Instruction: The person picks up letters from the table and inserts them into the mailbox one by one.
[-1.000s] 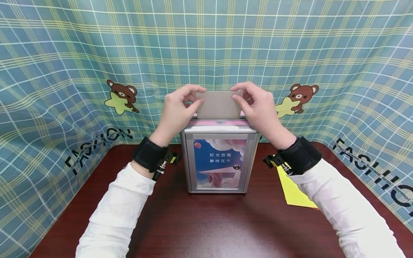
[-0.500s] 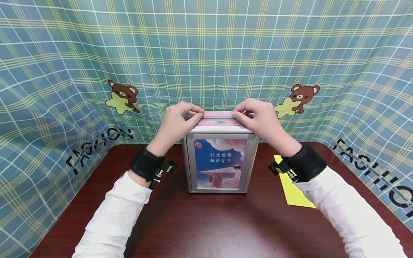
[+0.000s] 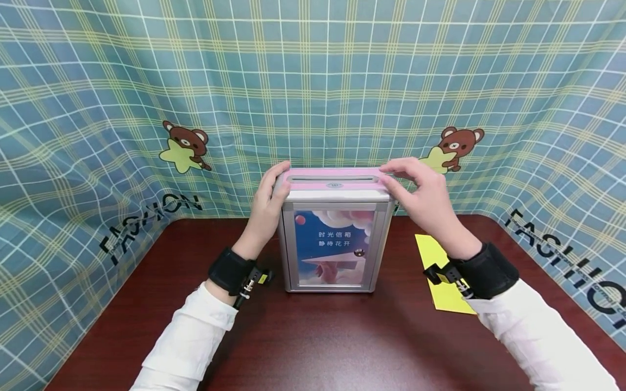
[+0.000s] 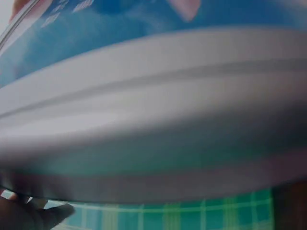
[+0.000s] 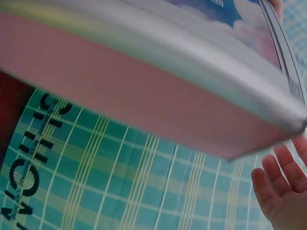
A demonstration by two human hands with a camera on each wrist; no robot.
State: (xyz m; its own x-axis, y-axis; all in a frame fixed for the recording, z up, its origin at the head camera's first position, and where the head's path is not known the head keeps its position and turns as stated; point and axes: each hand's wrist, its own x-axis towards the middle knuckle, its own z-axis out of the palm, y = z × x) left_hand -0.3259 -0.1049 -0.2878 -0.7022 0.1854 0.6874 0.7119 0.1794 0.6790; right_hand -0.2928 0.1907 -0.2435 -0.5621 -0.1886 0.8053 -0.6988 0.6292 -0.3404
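Note:
A silver-framed letter box (image 3: 330, 244) stands upright on the table, with a picture of clouds and a paper plane on its front. Its pink top carries a long narrow slot (image 3: 332, 178). At the top left corner, my left hand (image 3: 266, 209) rests against the box with fairly straight fingers. My right hand (image 3: 423, 190) is at the top right corner, its fingertips right at the pink edge and nothing held in it. The right wrist view shows the fingers (image 5: 280, 179) spread loosely beside the box's corner. In the left wrist view the silver side (image 4: 153, 91) is blurred.
Yellow paper sheets (image 3: 450, 288) lie on the dark red table (image 3: 327, 342) to the right, partly under my right wrist. Behind the box and along both sides hangs a plaid curtain (image 3: 327, 81) with bear prints.
A flat beige rectangle, pinched by both hands above the slot, has gone down into the box and out of sight. Both hands have let go and moved apart to the top corners.

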